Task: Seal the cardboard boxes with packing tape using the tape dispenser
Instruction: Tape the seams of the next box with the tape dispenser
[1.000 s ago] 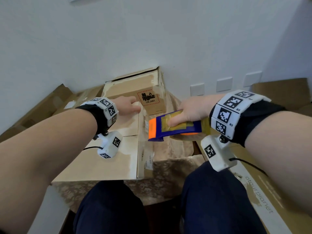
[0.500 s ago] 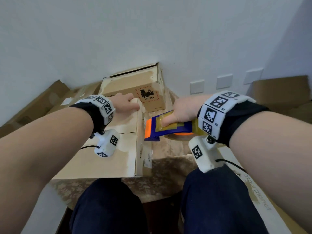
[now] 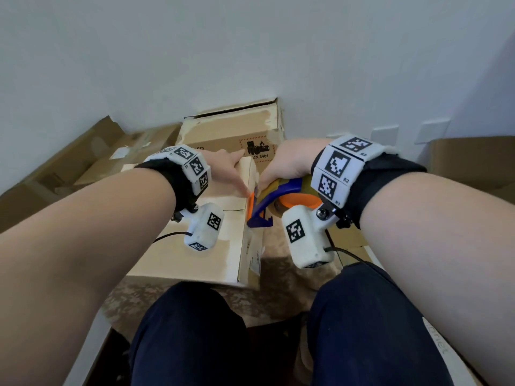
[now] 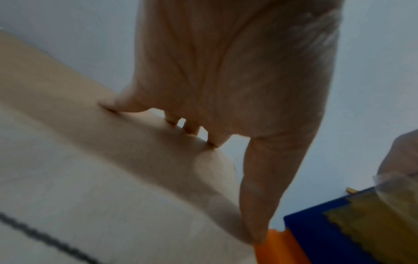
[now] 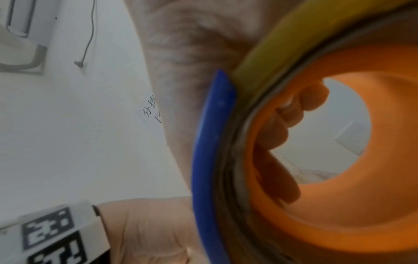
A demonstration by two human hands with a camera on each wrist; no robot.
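Note:
A closed cardboard box (image 3: 178, 252) sits before my knees, its flap seam running left to right. My left hand (image 3: 225, 168) rests on the box's far right top, fingertips (image 4: 192, 130) on the cardboard and thumb stretched toward the right edge. My right hand (image 3: 289, 162) grips the blue and orange tape dispenser (image 3: 267, 201), fingers curled through the orange core (image 5: 316, 160). The dispenser's orange front end touches the box's upper right edge, beside the left thumb (image 4: 260, 205). Brown tape lies on the dispenser's blue top (image 4: 371, 225).
A second cardboard box (image 3: 237, 132) with a UN 3481 label stands behind, against the white wall. Flattened cardboard (image 3: 69, 168) lies at the left, more cardboard (image 3: 471, 162) at the right. My dark-trousered knees (image 3: 189, 335) are at the bottom. Wall sockets (image 3: 384, 133) sit behind the right wrist.
My right hand has carried the dispenser leftward and tilted its nose down onto the box's right edge. The left hand's thumb has stretched toward that edge.

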